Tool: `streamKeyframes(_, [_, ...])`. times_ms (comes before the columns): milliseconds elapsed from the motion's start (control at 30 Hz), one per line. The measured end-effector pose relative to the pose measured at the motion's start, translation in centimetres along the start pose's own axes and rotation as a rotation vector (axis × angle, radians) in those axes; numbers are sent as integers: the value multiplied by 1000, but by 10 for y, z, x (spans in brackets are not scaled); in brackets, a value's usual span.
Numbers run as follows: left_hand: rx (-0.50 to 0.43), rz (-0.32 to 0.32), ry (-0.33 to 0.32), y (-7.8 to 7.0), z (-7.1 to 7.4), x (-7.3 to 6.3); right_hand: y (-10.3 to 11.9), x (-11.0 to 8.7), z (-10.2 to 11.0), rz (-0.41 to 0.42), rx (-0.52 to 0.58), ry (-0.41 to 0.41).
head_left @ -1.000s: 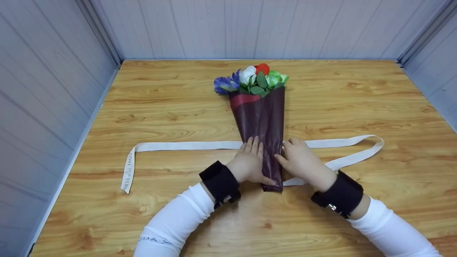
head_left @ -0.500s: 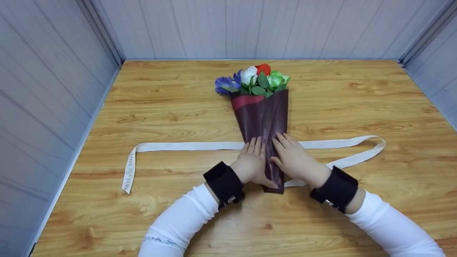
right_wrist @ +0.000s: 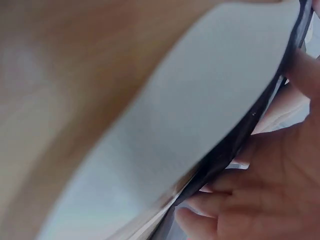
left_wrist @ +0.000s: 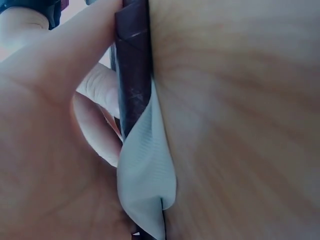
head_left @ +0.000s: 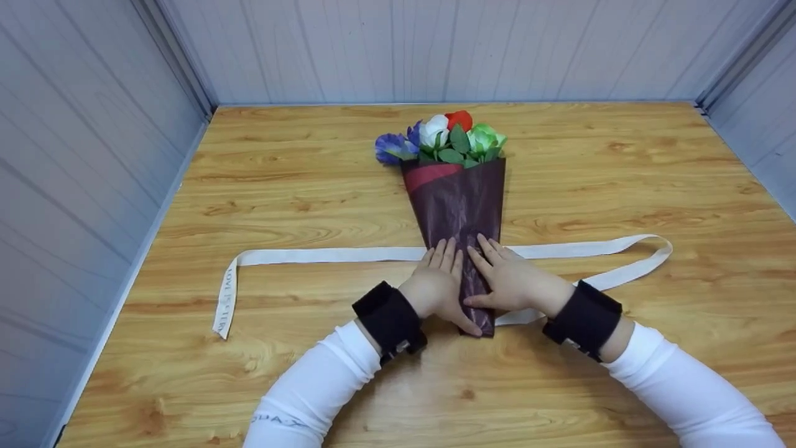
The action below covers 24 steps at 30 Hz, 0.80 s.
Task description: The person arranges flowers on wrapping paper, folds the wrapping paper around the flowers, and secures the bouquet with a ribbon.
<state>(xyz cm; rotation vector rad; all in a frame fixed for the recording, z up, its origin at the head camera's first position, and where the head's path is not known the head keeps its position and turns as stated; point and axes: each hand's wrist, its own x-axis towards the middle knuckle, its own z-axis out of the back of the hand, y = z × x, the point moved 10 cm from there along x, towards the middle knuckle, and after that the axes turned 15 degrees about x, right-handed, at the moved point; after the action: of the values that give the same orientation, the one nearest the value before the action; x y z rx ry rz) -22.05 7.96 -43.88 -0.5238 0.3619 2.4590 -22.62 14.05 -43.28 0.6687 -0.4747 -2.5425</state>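
A bouquet in dark maroon wrapping paper (head_left: 457, 199) lies on the table, its flower heads pointing away from me. My left hand (head_left: 438, 283) rests on the left of its narrow lower end, fingers straight and thumb across the bottom. From the right side, my right hand (head_left: 513, 280) presses the wrap with extended fingers. A white ribbon (head_left: 329, 255) runs crosswise beneath the bouquet. In the left wrist view the ribbon (left_wrist: 145, 170) bunches along the wrap's edge (left_wrist: 132, 55). The right wrist view has the ribbon (right_wrist: 190, 100) beside the dark wrap (right_wrist: 235, 142).
The wooden table (head_left: 298, 186) is bordered by pale panels (head_left: 398, 50) at the back and sides. The ribbon's printed end (head_left: 225, 298) bends toward me at left; its right part loops back (head_left: 653, 252) toward my right wrist. Blue, white, red and green flowers (head_left: 484, 140) top the bouquet.
My right hand has moved from the bouquet's right edge onto the wrap, its fingers now lying across the paper. The bouquet has shifted slightly right. My left hand stays on the wrap.
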Motion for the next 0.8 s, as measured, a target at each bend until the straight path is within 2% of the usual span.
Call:
streamKeyframes(300, [-25, -3, -11, 1, -1, 0, -4, 1, -5, -53, 8, 41])
streamKeyframes(400, [-37, -29, -22, 1, -1, 0, -5, 2, -6, -67, 8, 49])
streamKeyframes(500, [-99, -62, -43, 7, -1, -3, -5, 3, -7, -69, 6, 55])
streamKeyframes(567, [-166, -60, -60, 19, -1, -6, -4, 3, -7, -60, 7, 50])
streamKeyframes(633, [-228, -29, -92, 38, -2, -10, -3, 3, -7, -50, 4, 40])
streamKeyframes(800, [-300, 122, -136, 97, -7, -25, -4, 2, -4, -47, 16, 20])
